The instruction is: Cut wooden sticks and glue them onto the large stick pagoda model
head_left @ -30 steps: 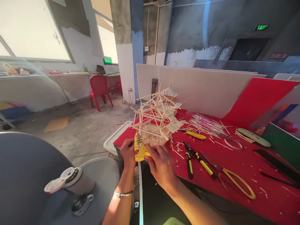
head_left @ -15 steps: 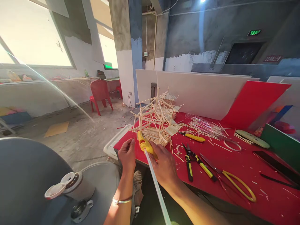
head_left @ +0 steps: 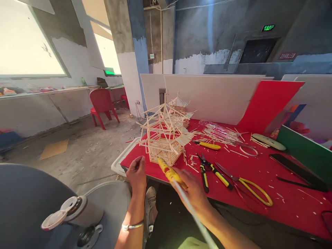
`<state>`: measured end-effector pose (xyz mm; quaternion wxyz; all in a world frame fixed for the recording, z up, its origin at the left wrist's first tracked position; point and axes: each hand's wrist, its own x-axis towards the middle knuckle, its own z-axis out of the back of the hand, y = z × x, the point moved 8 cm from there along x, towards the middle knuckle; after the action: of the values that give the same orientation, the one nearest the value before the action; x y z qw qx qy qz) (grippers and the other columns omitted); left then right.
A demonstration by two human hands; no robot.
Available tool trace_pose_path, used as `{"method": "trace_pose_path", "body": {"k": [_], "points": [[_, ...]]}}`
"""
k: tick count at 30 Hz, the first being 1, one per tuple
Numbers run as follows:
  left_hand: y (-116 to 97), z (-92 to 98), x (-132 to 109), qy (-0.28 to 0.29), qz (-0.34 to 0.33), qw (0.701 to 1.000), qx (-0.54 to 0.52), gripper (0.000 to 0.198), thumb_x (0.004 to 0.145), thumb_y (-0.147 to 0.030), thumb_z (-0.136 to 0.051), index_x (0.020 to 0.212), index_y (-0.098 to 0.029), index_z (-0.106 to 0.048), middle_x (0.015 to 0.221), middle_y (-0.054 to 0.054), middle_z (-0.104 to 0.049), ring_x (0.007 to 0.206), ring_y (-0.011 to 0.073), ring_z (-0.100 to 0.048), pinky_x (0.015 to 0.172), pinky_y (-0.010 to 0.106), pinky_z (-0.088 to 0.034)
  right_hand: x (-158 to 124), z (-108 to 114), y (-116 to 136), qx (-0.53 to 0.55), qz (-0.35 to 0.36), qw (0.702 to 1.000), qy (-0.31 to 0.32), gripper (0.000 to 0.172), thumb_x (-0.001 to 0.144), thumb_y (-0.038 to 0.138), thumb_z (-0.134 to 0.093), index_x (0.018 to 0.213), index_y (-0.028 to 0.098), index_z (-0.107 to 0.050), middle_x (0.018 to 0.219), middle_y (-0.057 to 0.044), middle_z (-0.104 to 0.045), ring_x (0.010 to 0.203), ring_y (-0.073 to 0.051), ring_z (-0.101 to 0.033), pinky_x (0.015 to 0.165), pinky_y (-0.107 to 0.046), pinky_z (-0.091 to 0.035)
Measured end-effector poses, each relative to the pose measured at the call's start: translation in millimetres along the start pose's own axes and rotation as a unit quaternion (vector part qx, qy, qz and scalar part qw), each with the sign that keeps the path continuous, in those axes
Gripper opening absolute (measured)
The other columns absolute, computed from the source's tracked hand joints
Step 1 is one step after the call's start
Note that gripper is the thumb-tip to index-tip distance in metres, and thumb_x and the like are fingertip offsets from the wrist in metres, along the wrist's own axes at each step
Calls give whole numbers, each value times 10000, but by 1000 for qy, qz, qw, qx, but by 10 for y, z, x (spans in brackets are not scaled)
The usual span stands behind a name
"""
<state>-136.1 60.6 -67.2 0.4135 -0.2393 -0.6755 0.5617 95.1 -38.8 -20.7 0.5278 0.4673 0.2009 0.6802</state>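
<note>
A model tower built of thin wooden sticks (head_left: 164, 136) stands near the front left corner of the red table (head_left: 259, 180). My right hand (head_left: 193, 192) grips a yellow glue gun (head_left: 169, 172) with a long pale glue stick trailing back from it; its nozzle points at the model's base. My left hand (head_left: 136, 173) hovers at the table's front edge just left of the model, fingers loosely curled and holding nothing.
Yellow-handled pliers (head_left: 203, 171), scissors (head_left: 249, 186), a yellow cutter (head_left: 207, 145), a tape ring (head_left: 248, 150) and loose sticks (head_left: 220, 133) lie on the table. White and red boards (head_left: 215, 97) lean behind. A cup (head_left: 75, 212) sits at lower left; a red chair (head_left: 102, 103) stands beyond.
My right hand turned the glue gun from upright to slanting, its nozzle at the model's base. My left hand let go of the gun and drew back to the table edge.
</note>
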Motion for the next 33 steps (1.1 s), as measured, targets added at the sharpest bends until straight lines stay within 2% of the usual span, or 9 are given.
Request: {"method": "trace_pose_path", "body": {"k": [5, 11, 16, 18, 21, 25, 28, 30, 33], "points": [[94, -15, -158, 22, 75, 996, -29, 393, 721, -540, -707, 764, -150, -686, 500, -68, -510, 421, 87, -434, 427, 218, -378, -158, 104, -416, 104, -84, 991, -1, 314, 935, 428, -564, 1152, 228, -670, 1094, -95, -723, 1020, -267, -679, 897, -402, -546], [-83, -80, -274, 108, 120, 985, -52, 412, 702, -555, -733, 652, -162, -622, 493, -53, -521, 417, 80, -452, 422, 203, -393, -27, -206, -315, 200, -94, 974, 46, 359, 925, 438, -563, 1198, 224, -654, 1113, -60, -720, 1093, -238, -653, 929, -362, -529], [-327, -120, -228, 171, 120, 976, -58, 431, 724, -570, -713, 630, -154, -648, 503, -9, -568, 429, 106, -510, 424, 225, -421, 19, -427, -245, 248, -111, 958, 89, 299, 894, 473, -586, 975, 222, -726, 771, 6, -718, 674, -158, -667, 559, -231, -527], [-331, -69, -142, 159, 114, 979, -53, 439, 713, -586, -713, 673, -151, -677, 555, 16, -622, 470, 130, -565, 454, 243, -460, -39, -436, -262, 259, -121, 952, 107, 326, 879, 505, -596, 893, 211, -734, 696, 11, -697, 578, -138, -635, 455, -195, -465], [-199, 33, 5, 124, 108, 986, -34, 466, 678, -605, -725, 716, -141, -710, 595, 40, -668, 536, 162, -626, 525, 272, -510, -104, -366, -340, 264, -142, 949, 101, 384, 893, 537, -565, 953, 191, -721, 752, -18, -712, 599, -141, -647, 419, -182, -440], [65, 75, 101, 100, 96, 990, 0, 479, 674, -613, -710, 718, -137, -734, 647, 66, -713, 613, 195, -671, 613, 305, -525, -52, -284, -403, 243, -156, 956, 48, 427, 903, 546, -553, 1088, 183, -678, 859, -53, -722, 717, -181, -673, 482, -223, -513], [201, 0, 140, 91, 73, 993, 30, 425, 626, -525, -771, 794, -134, -762, 674, 57, -725, 632, 189, -654, 599, 286, -497, -16, -329, -335, 229, -135, 964, 34, 404, 878, 511, -611, 1146, 217, -680, 1008, -60, -739, 916, -230, -694, 719, -314, -591], [251, -93, 181, 86, 57, 994, 47, 389, 623, -459, -777, 836, -134, -774, 681, 45, -726, 638, 177, -638, 593, 271, -476, -39, -358, -294, 222, -121, 967, 32, 389, 876, 486, -627, 1162, 228, -684, 1109, -68, -732, 1037, -255, -678, 899, -385, -560], [293, -250, 246, 96, 47, 992, 59, 355, 665, -408, -744, 887, -135, -787, 713, 47, -745, 655, 180, -639, 609, 272, -467, -117, -332, -296, 212, -113, 970, 34, 370, 883, 472, -624, 1154, 229, -691, 1137, -81, -729, 1077, -274, -672, 975, -434, -522]]}}
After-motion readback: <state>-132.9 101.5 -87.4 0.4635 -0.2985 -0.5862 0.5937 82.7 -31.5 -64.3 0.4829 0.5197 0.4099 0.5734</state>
